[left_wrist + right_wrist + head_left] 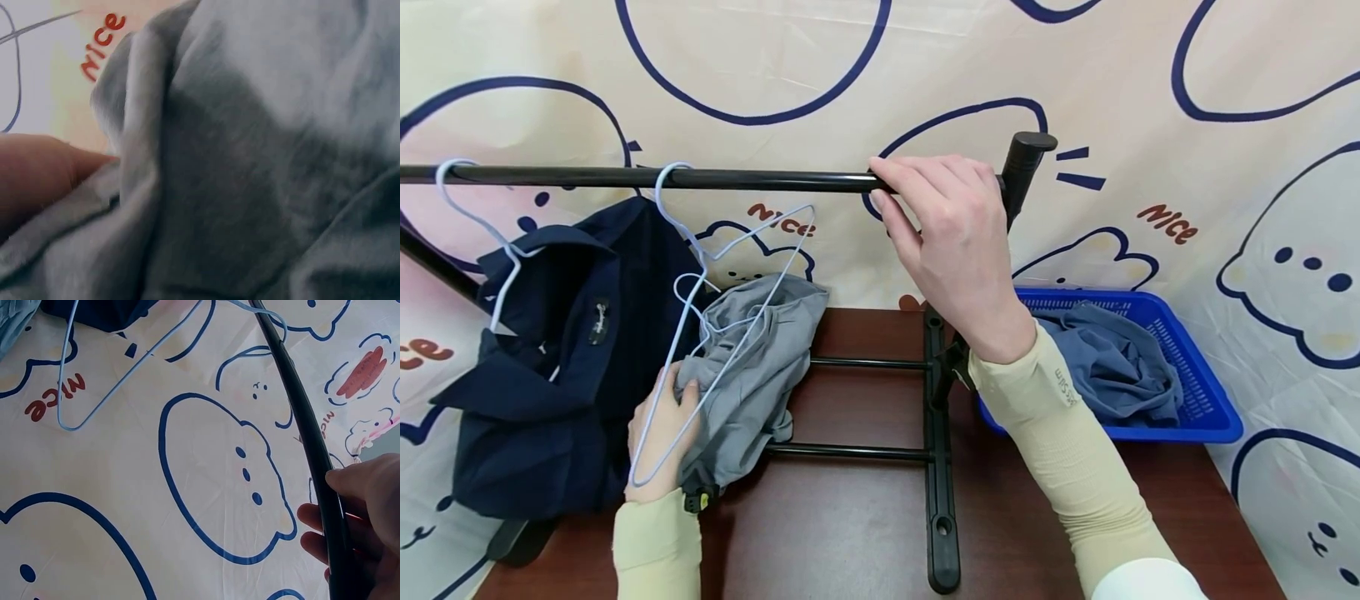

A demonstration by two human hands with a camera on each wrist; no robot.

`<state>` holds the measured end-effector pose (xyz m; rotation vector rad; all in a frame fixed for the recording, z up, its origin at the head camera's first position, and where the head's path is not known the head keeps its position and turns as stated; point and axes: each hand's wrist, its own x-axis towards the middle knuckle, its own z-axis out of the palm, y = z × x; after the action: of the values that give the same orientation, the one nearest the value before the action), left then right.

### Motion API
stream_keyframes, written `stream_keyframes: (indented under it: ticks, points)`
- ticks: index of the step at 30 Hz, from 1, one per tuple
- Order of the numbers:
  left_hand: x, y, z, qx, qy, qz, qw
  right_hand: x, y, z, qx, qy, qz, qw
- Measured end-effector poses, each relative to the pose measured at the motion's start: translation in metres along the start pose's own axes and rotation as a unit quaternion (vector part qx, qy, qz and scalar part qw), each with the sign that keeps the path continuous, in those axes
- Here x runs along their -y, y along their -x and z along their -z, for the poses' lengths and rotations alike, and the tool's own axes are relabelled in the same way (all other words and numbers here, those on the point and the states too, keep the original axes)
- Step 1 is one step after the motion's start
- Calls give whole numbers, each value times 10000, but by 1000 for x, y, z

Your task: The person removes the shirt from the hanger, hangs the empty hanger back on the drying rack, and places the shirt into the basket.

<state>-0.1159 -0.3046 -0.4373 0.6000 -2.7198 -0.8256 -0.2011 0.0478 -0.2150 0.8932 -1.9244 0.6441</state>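
Observation:
My left hand grips a crumpled grey garment at its lower left side. In the left wrist view the thumb presses against a fold of that grey cloth; the other fingers are hidden. A light blue wire hanger hooks over the black rail, its frame slanting across the garment and my left hand. My right hand holds the rail near its right end. From the right wrist, thumb and fingers show on opposite sides of the rail.
A navy garment hangs at the left on another light blue hanger. A blue basket with blue-grey cloth stands at the right. The rack's black foot and crossbars rest on the brown table before a patterned backdrop.

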Motion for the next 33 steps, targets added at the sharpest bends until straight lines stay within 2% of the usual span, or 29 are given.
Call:
stream_keyframes:
  ticks: [4,9,12,15,19,22,24,27,30,33]
  points:
    - [-11,0,-7,-231,-67,200,9995,-2,0,0,-80,-22,195,9998]
    - [-15,-3,-19,-387,-172,381,9984,-4,1,1,-158,-49,406,9990]
    - [-15,-4,-25,-323,-175,493,9981,-5,1,0,-164,-50,454,9988]
    - [-15,-7,-31,-131,-158,528,9984,-5,1,-1,-184,-51,489,9986]
    - [-18,-9,-37,151,-111,345,9992,-5,1,0,-198,-65,538,9983]
    - [-21,-9,-41,226,-80,-45,9997,-5,1,0,-274,-206,568,9978]
    - [-24,-8,-42,221,-73,-317,9992,-5,2,2,-429,-491,606,9960]
    - [-28,-7,-43,258,-40,-618,9977,-4,4,3,-838,-1155,696,9873]
    - [-32,-5,-41,380,48,-637,9972,-1,10,5,-1206,-1645,812,9756]
    - [-35,-4,-38,470,155,-653,9966,1,18,7,-1404,-1821,825,9697]
